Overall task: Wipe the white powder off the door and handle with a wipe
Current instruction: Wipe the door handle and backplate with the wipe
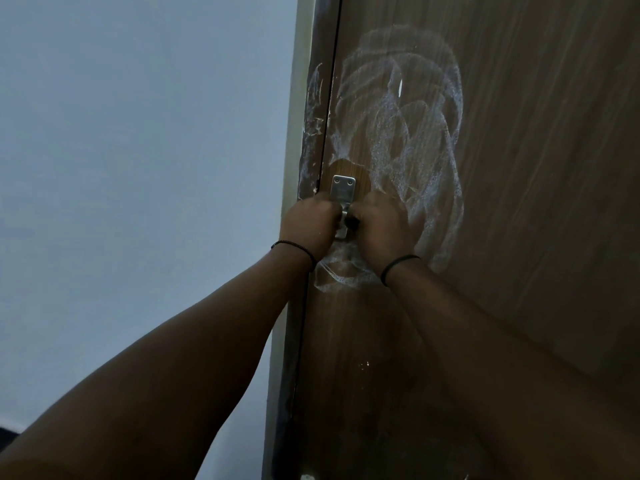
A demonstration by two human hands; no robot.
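White powder [398, 133] swirls over the brown door [519, 202]; both hands' fingers clutch the metal handle [341, 195].

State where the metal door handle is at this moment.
In the head view, the metal handle sits near the door's left edge, between the left hand and right hand, with white powder above.

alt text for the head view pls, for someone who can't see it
Both hands, left and right, close around a metal handle on a brown door. White powder swirls across the door above and right of the handle, with streaks on the door's edge; no wipe is visible.
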